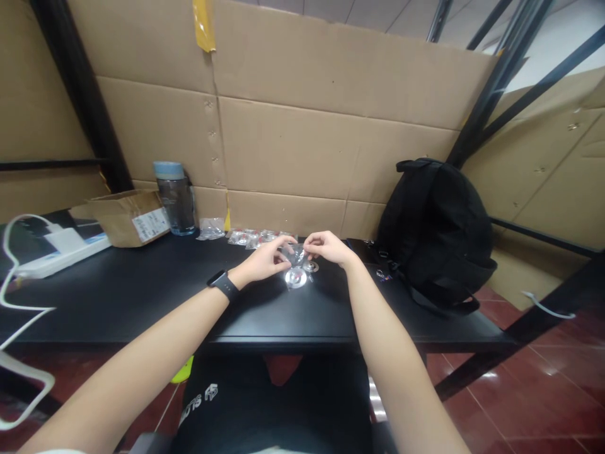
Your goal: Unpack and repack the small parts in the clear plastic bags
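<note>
Between my two hands is a small clear plastic bag (pixel 297 255), held just above the black table. My left hand (pixel 267 258), with a dark watch on its wrist, grips the bag's left side between thumb and fingers. On the other side, the fingertips of my right hand (pixel 326 247) pinch the bag's right edge. What the bag contains is too small to tell. Below the hands a shiny round metal disc (pixel 296 278) with a hole in its middle lies on the table. A second, smaller round piece (pixel 311 267) lies beside it, close under my right hand.
Several small clear packets (pixel 250 237) lie in a row behind my hands, with another plastic bag (pixel 211 228) to their left. A water bottle (pixel 176 198), an open cardboard box (pixel 127 217) and a power strip (pixel 63 255) stand left. A black backpack (pixel 435 227) sits right.
</note>
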Tool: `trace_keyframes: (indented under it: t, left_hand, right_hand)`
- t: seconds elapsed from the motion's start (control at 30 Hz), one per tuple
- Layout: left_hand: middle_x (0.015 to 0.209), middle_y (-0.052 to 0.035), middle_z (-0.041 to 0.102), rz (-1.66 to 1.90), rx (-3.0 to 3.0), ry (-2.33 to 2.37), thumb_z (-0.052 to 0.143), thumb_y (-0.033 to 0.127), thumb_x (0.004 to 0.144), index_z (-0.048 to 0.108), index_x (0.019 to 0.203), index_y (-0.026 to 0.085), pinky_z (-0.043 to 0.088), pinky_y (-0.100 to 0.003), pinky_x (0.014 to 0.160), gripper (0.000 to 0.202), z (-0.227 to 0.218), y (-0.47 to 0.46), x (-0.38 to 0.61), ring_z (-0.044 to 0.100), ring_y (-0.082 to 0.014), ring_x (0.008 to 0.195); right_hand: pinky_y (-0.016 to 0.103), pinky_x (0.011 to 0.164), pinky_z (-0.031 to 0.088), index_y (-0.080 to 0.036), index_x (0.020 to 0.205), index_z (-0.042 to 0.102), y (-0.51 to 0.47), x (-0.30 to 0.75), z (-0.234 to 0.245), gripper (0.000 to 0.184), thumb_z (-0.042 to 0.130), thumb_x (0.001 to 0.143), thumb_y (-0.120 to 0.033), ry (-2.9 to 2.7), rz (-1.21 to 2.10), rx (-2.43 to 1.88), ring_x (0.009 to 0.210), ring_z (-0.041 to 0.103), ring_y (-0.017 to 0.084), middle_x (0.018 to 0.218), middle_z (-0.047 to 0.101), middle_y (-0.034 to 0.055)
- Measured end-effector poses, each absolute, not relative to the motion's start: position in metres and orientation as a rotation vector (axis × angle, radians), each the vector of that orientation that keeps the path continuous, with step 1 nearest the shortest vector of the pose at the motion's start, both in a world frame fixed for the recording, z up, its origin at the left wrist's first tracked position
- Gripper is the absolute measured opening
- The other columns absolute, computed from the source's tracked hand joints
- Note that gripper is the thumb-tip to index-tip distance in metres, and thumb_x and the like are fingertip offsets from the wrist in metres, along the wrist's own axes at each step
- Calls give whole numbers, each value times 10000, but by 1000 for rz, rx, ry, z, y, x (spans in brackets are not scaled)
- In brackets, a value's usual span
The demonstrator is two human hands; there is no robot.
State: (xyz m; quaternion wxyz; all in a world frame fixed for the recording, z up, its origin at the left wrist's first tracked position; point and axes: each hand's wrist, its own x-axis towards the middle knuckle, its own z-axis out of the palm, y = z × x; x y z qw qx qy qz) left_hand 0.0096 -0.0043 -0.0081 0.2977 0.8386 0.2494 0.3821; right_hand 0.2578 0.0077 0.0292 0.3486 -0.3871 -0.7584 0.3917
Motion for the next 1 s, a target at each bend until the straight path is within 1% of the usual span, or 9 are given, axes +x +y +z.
trace_keyframes:
  t: [0.13, 0.23, 0.43, 0.57, 0.67, 0.73, 0.83, 0.93, 1.0]
  left_hand:
    - [1080, -73, 683, 1127, 2098, 727, 695, 261, 845, 384, 1425, 249, 590, -307, 736, 658, -9, -2, 10, 723, -166, 781]
    - [968, -51, 697, 1193, 2040, 790, 685, 270, 859, 406, 1386, 230, 592, -298, 703, 599, -8, 0, 11, 723, -171, 750]
    - [923, -32, 706, 1378, 1890, 789, 737, 275, 832, 406, 1333, 229, 599, -308, 777, 603, -7, 7, 9, 737, -174, 821]
    - [902, -27, 719, 1463, 1808, 802, 755, 283, 813, 452, 1167, 222, 598, -315, 779, 471, -7, 12, 7, 742, -188, 857]
    - [927, -60, 736, 1498, 1879, 841, 743, 309, 821, 566, 950, 184, 593, -334, 809, 252, -5, 13, 5, 736, -207, 882]
    - [976, -82, 750, 1474, 1954, 876, 721, 321, 837, 655, 902, 166, 590, -343, 808, 181, -2, 11, 3, 730, -215, 867]
    - [1028, -84, 764, 1416, 2006, 926, 694, 311, 854, 720, 1121, 177, 590, -348, 772, 299, 0, 9, 2, 716, -208, 802]
    - [1132, -96, 746, 1393, 2029, 933, 676, 280, 863, 644, 1321, 188, 590, -348, 782, 468, 1, 8, 1, 700, -184, 775]
    - [1295, -122, 675, 1425, 2055, 923, 657, 281, 880, 571, 1406, 193, 592, -351, 799, 541, 1, 8, 0, 699, -174, 802]
  right_hand:
    - [238, 608, 505, -158, 875, 683, 8, 256, 30, 287, 737, 811, -433, -1906, 935, -954, 668, 657, 136, 780, 724, 44]
    - [246, 614, 503, -169, 908, 674, 10, 254, 28, 302, 736, 807, -447, -1836, 871, -915, 669, 639, 135, 781, 706, 31]
    - [317, 758, 562, -189, 1058, 644, 10, 252, 24, 415, 810, 721, -365, -1863, 882, -904, 762, 689, 174, 831, 721, 26]
    - [325, 736, 571, -213, 1126, 588, 10, 248, 22, 463, 794, 731, -337, -1754, 863, -893, 732, 700, 179, 770, 720, 2]
    - [328, 750, 575, -194, 989, 639, 12, 244, 22, 340, 794, 720, -333, -1730, 831, -872, 747, 708, 186, 777, 727, 20]
    - [338, 788, 573, -168, 882, 699, 12, 241, 22, 245, 791, 715, -321, -1747, 814, -872, 772, 711, 193, 825, 744, 52]
    - [347, 813, 569, -145, 976, 768, 10, 239, 23, 300, 786, 718, -298, -1754, 833, -871, 778, 712, 192, 972, 769, 95]
    - [337, 795, 569, -148, 1175, 739, 6, 238, 24, 465, 781, 731, -277, -1753, 858, -866, 764, 711, 181, 1086, 762, 115]
    - [328, 781, 568, -158, 1250, 708, 5, 238, 24, 527, 778, 739, -263, -1757, 855, -870, 761, 713, 181, 1090, 763, 115]
